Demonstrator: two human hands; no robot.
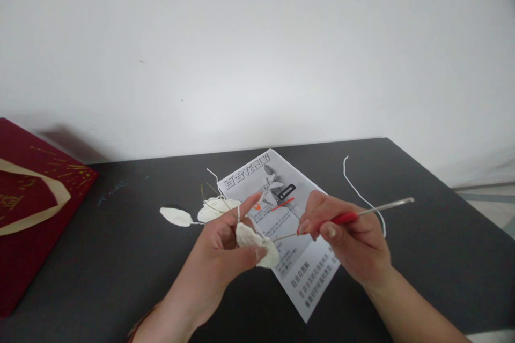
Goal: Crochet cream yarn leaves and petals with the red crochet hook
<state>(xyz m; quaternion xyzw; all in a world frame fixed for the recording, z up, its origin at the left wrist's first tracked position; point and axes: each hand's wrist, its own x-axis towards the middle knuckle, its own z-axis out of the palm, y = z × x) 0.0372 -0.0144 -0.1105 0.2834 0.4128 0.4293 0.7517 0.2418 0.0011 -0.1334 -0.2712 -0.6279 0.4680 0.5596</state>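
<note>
My left hand [225, 257] pinches a white crocheted petal [271, 253] between thumb and fingers, its index finger stretched out with white yarn looped round it. A thin wire-like strand also rises near that finger. In my right hand [346, 241] is a crochet hook [346, 218] with a red grip and metal at both ends. Its thin end reaches the petal's upper edge; whether it passes through a stitch I cannot tell. The thicker silver end points up to the right. Beneath both hands lies a printed sheet [311, 273] with a flower picture and text.
Left of the sheet are a small white crocheted petal [176, 217] and a larger white crocheted piece [215, 209]. A loose white yarn end [356, 190] trails behind my right hand. A red gift bag [36, 214] stands at the left of the dark table [132, 257], against a white wall.
</note>
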